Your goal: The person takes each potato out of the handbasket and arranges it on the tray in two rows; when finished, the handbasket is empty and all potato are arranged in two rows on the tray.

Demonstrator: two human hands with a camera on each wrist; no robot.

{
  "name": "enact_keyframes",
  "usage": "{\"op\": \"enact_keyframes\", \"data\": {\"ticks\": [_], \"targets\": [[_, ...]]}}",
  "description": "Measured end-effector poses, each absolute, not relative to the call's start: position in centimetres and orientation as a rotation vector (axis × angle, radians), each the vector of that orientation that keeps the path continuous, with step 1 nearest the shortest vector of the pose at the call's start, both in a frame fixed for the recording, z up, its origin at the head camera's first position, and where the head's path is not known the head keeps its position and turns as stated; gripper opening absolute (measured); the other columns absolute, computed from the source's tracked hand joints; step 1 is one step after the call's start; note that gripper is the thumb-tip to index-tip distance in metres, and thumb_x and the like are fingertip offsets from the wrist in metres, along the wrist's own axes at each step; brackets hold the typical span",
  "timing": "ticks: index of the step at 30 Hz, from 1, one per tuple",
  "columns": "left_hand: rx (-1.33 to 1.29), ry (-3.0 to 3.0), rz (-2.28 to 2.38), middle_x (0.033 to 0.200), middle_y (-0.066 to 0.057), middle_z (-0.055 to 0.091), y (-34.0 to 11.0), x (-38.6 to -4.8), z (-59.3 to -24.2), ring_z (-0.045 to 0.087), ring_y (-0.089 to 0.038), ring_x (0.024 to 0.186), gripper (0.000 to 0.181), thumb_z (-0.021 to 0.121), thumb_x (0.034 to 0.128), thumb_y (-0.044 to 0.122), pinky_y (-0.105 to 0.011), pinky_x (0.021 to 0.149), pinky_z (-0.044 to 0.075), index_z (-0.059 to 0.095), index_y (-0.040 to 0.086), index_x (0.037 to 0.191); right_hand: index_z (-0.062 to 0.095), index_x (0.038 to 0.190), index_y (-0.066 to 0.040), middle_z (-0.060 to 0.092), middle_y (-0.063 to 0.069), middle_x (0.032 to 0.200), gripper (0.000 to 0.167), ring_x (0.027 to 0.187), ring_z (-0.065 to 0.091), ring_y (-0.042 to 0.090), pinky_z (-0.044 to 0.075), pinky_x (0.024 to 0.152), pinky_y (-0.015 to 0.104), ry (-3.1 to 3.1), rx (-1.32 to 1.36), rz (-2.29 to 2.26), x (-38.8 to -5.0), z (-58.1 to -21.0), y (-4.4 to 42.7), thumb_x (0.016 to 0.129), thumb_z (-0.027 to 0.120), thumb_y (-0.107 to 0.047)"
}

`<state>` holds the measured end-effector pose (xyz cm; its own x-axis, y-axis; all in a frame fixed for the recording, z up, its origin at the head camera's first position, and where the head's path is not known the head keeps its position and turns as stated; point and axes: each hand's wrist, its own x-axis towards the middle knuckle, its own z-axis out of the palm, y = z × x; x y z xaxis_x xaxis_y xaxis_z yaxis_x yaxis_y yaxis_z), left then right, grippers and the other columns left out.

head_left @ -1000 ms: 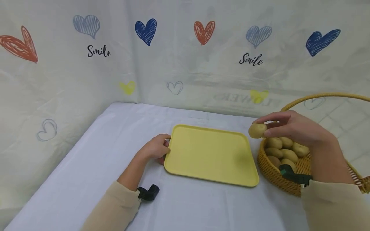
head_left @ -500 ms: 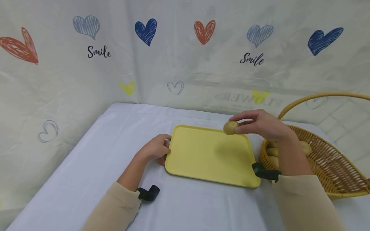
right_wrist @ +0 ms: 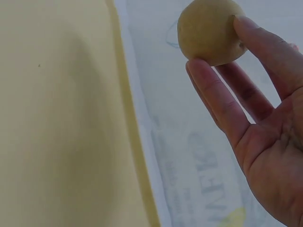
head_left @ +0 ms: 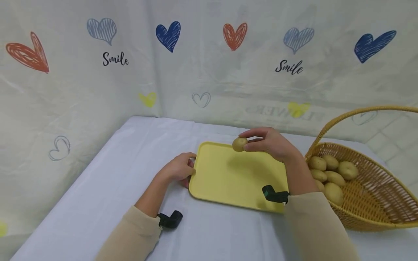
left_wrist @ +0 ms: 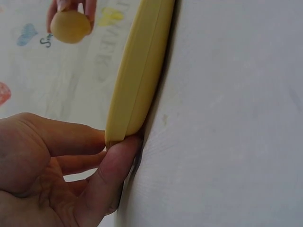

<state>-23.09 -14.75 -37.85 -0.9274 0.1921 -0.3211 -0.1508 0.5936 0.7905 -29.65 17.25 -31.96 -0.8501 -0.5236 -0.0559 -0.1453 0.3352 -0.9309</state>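
My right hand (head_left: 272, 145) pinches a small potato (head_left: 240, 144) between thumb and fingertips. It holds the potato above the far part of a yellow rectangular tray (head_left: 225, 177), apart from the surface. In the right wrist view the potato (right_wrist: 208, 30) looks round and pale brown. My left hand (head_left: 177, 167) grips the tray's left edge. The left wrist view shows its thumb and fingers at the corner of the tray (left_wrist: 137, 80). To the right, a wicker basket (head_left: 369, 214) holds several potatoes (head_left: 334, 177) at its left end.
A tall handle (head_left: 330, 125) arches over the basket. White cloth (head_left: 209, 232) covers the table. Behind stands a pale curtain (head_left: 202, 76) printed with hearts and words. My right forearm (head_left: 300, 177) crosses in front of the basket's left side.
My right hand has carried the potato leftward from over the basket to above the tray. The left hand keeps its grip on the tray edge. The view has shifted slightly.
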Motion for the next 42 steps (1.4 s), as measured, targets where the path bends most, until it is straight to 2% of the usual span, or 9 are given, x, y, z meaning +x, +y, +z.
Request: {"op": "enact_keyframes", "data": {"ticks": [5,13,23,29,39,42], "targets": [[0.033,2.44,1.29,0.104,-0.013,0.056,-14.9,-22.9,-38.1,0.065,-0.022,0.068,0.058,0.058,0.0952,-0.004,-0.033,0.054,0.063,0.046,0.003,0.151,0.065,0.138,-0.006,0.061,0.01,0.138,0.048,0.106,0.072,0.015,0.06,0.096,0.032,2.267,-0.594,-1.524,-30.5,-33.5,15.0,0.092,0.078,-0.013],[0.007,2.433,1.324,0.104,-0.013,0.055,-15.0,-22.6,-38.3,0.064,-0.023,0.073,0.057,0.058,0.0934,-0.006,-0.034,0.053,0.063,0.048,0.003,0.149,0.068,0.134,-0.012,0.062,0.013,0.135,0.046,0.106,0.07,0.021,0.061,0.096,0.034,2.294,-0.545,-1.53,-31.1,-35.6,11.4,0.09,0.079,-0.012],[0.024,2.435,1.296,0.103,-0.012,0.054,-15.3,-22.8,-38.3,0.064,-0.022,0.069,0.056,0.058,0.0947,-0.004,-0.034,0.052,0.063,0.048,0.003,0.15,0.07,0.129,-0.005,0.064,0.015,0.133,0.043,0.111,0.071,0.026,0.062,0.091,0.031,2.303,-0.478,-1.583,-31.7,-37.9,8.6,0.088,0.08,-0.006],[0.017,2.431,1.304,0.104,-0.012,0.055,-15.0,-23.0,-38.2,0.065,-0.023,0.075,0.058,0.059,0.0937,-0.004,-0.034,0.054,0.063,0.048,0.004,0.15,0.072,0.126,-0.008,0.067,0.013,0.131,0.039,0.116,0.069,0.031,0.061,0.087,0.029,2.409,-0.478,-1.597,-31.9,-38.7,7.3,0.087,0.081,-0.008],[0.0,2.411,1.321,0.102,-0.011,0.055,-14.8,-23.1,-38.0,0.064,-0.023,0.073,0.059,0.061,0.0918,-0.005,-0.034,0.054,0.064,0.049,0.004,0.149,0.074,0.115,-0.01,0.066,0.009,0.131,0.03,0.119,0.067,0.029,0.054,0.087,0.029,2.449,-0.544,-1.458,-31.4,-38.0,6.7,0.086,0.081,-0.007],[0.012,2.41,1.315,0.103,-0.011,0.055,-14.8,-23.3,-38.0,0.065,-0.022,0.072,0.06,0.061,0.0922,-0.004,-0.033,0.054,0.063,0.049,0.004,0.15,0.073,0.117,-0.008,0.064,0.01,0.134,0.032,0.121,0.066,0.029,0.053,0.089,0.028,2.417,-0.584,-1.449,-31.4,-37.9,6.8,0.086,0.08,-0.004]]}}
